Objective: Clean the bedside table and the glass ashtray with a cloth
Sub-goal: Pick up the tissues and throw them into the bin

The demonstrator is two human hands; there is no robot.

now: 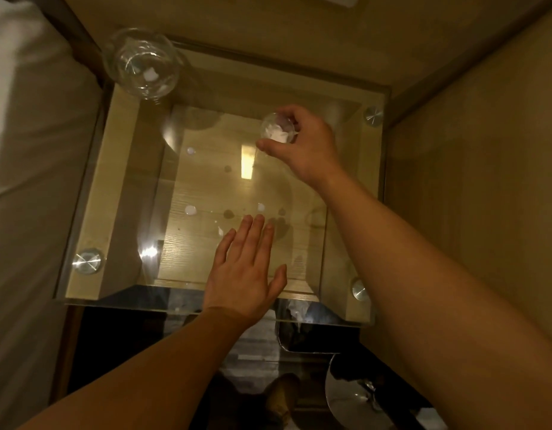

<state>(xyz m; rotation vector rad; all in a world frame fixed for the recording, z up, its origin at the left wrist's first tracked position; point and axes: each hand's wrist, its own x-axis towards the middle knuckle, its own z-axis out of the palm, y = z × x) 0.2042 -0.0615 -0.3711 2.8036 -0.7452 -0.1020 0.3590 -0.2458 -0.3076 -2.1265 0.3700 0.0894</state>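
Head view: clear glass ashtray [278,130], white residue inside, in right hand [302,144].

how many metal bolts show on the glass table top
3: one metal bolt at the near left corner, one near right, one far right. The far left corner's may be hidden.

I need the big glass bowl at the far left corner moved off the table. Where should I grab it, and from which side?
Take the glass bowl by its rim, coming from above with the left hand, which is free and flat. It stands upright with its mouth open, the curved wall looks slippery, and it partly overhangs the table edge. The right hand is holding a small glass.
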